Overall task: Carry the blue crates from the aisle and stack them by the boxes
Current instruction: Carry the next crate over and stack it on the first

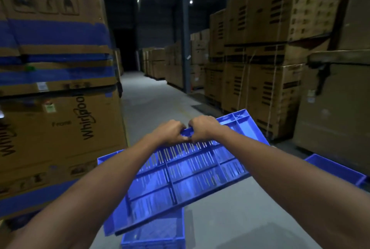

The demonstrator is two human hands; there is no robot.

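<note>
Stacked cardboard boxes (60, 108) are seen left and right of a grey aisle floor (152, 96). A blue crate (180, 176) is held tilted above a second crate (158, 232) on the floor; a third crate (336, 170) is seen at right. The far rim is gripped by left hand (170, 130) and right hand (202, 127), fingers curled closed, touching each other.

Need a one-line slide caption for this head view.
Both hands, left hand and right hand, grip a tilted blue crate above another crate beside stacked boxes.
</note>
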